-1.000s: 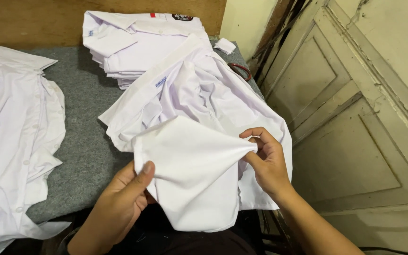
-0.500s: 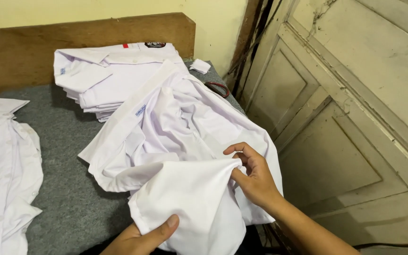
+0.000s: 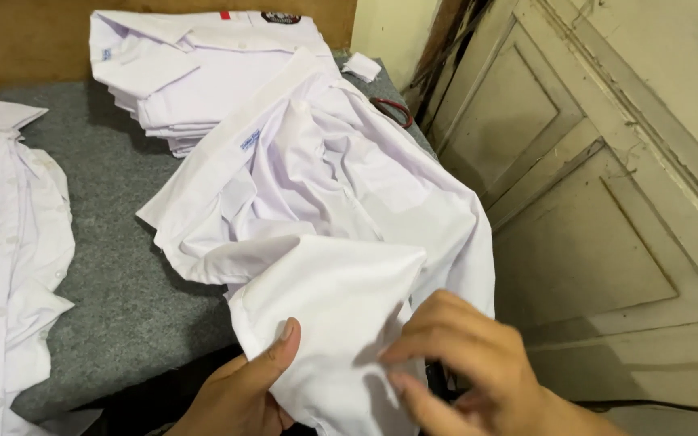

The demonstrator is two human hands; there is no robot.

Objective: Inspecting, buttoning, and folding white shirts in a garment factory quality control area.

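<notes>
Both hands pinch white shirt fold.
Left hand (image 3: 240,387) and right hand (image 3: 462,367) are clamped on white shirt (image 3: 325,202); folded shirt stack (image 3: 195,73) at 11 o'clock on tabletop (image 3: 98,242).

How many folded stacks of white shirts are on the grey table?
1: the folded stack lies at the back by the wooden board. Loose shirts lie at the left edge and under both hands; more may be hidden.
</notes>
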